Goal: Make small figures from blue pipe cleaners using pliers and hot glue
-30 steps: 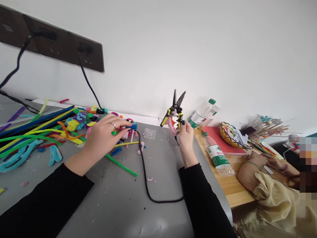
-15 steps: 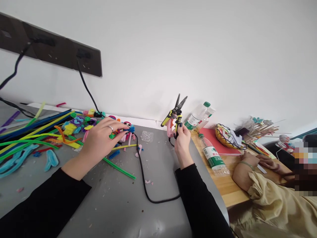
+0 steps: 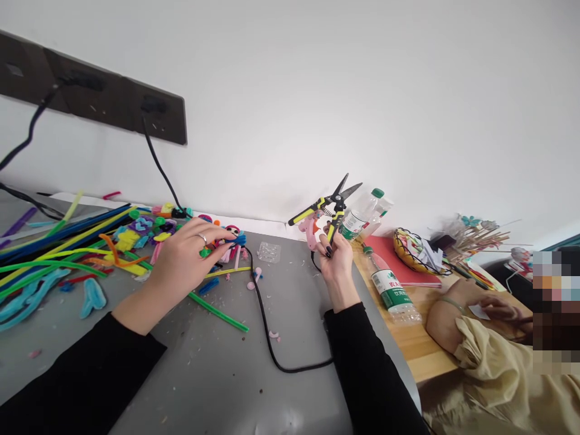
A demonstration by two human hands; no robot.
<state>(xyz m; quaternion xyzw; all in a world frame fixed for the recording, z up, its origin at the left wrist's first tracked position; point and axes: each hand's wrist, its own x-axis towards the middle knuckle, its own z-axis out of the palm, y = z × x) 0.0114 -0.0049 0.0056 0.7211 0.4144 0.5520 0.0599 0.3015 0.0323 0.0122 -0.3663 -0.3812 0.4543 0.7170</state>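
Observation:
My right hand (image 3: pixel 338 260) is closed around one yellow-and-black handle of a pair of spring-loaded snips (image 3: pixel 338 202). Their dark blades point up and stand apart. Behind them a pink object (image 3: pixel 310 232), partly covered by the snips, rests near the wall. My left hand (image 3: pixel 183 254) pinches a small blue pipe cleaner piece (image 3: pixel 239 240) between thumb and fingertips. Just beyond those fingers lie small colourful figures, partly hidden. A green pipe cleaner (image 3: pixel 220 312) extends below the left hand over the grey table (image 3: pixel 203 386).
Many pipe cleaners (image 3: pixel 54 248) are heaped at left. A black cord (image 3: pixel 267 338) loops across the table beside a clear plastic tray (image 3: pixel 269 252). Water bottles (image 3: pixel 389 287), a red folder (image 3: pixel 380 248) and a basket (image 3: pixel 414 248) stand right, near another person's hands (image 3: pixel 498 314).
The snips have tilted to the right, and their handles and blades are spread wider. My right hand's fingers have shifted on the handle. My left hand is almost unchanged.

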